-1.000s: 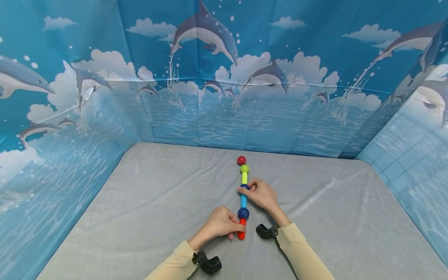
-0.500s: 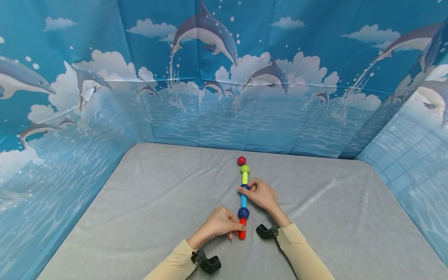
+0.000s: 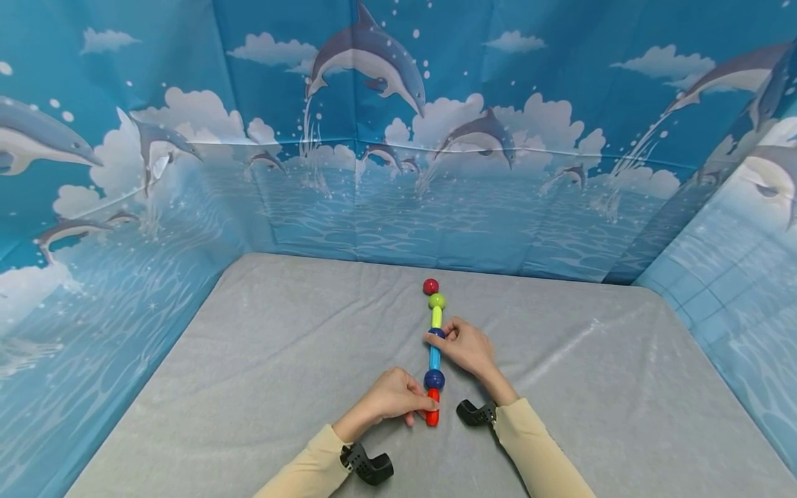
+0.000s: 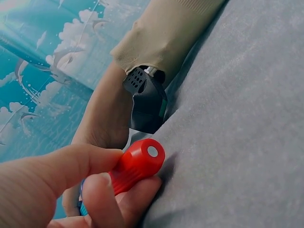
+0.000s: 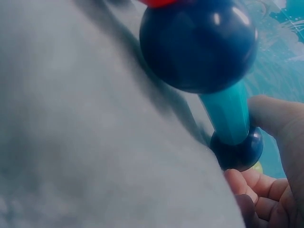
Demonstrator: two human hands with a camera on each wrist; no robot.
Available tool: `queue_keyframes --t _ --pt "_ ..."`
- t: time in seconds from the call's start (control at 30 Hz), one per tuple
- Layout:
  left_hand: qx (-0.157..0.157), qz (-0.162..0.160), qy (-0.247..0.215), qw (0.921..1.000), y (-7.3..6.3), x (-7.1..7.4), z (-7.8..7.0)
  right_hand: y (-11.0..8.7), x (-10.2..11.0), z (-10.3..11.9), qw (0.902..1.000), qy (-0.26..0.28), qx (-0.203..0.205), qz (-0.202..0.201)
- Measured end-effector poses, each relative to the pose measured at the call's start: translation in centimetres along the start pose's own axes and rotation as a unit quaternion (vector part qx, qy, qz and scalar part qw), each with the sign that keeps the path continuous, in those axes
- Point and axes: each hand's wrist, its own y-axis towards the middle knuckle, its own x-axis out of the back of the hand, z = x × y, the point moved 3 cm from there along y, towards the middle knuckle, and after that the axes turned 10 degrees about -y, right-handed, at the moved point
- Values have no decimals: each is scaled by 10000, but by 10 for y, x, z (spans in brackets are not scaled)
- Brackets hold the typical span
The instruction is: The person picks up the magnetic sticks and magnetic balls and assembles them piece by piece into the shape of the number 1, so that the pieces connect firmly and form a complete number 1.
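Note:
A line of magnetic rods and balls lies on the grey cloth. My left hand (image 3: 394,395) pinches the red rod (image 3: 433,418) at its near end; the left wrist view shows a silvery disc in the end of this red rod (image 4: 145,161). Beyond it come a dark blue ball (image 3: 434,380), a light blue rod (image 3: 434,360) and a second dark blue ball (image 5: 240,151). Thumb and fingers of my right hand (image 3: 468,347) hold that second ball, partly covering it. Farther on follow a yellow-green rod (image 3: 436,317), a green ball (image 3: 437,301) and a red ball (image 3: 430,286).
Grey cloth (image 3: 280,346) covers the table. A blue curtain with dolphins (image 3: 405,207) encloses its back and sides. A black wrist camera (image 3: 373,467) sits on the left wrist, and another black wrist camera (image 3: 476,413) on the right.

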Motion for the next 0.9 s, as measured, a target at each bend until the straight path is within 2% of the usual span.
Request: queue_keyframes --t 0.33,0.73,0.9 --pt "55 -34 61 10000 -1 0 0 0 0 1 10000 74 -32 38" --pt "-38 8 -38 10000 0 0 3 -4 2 2 9999 109 27 16" --pt "-71 -9 -40 10000 0 1 3 -6 3 3 9995 299 70 66"
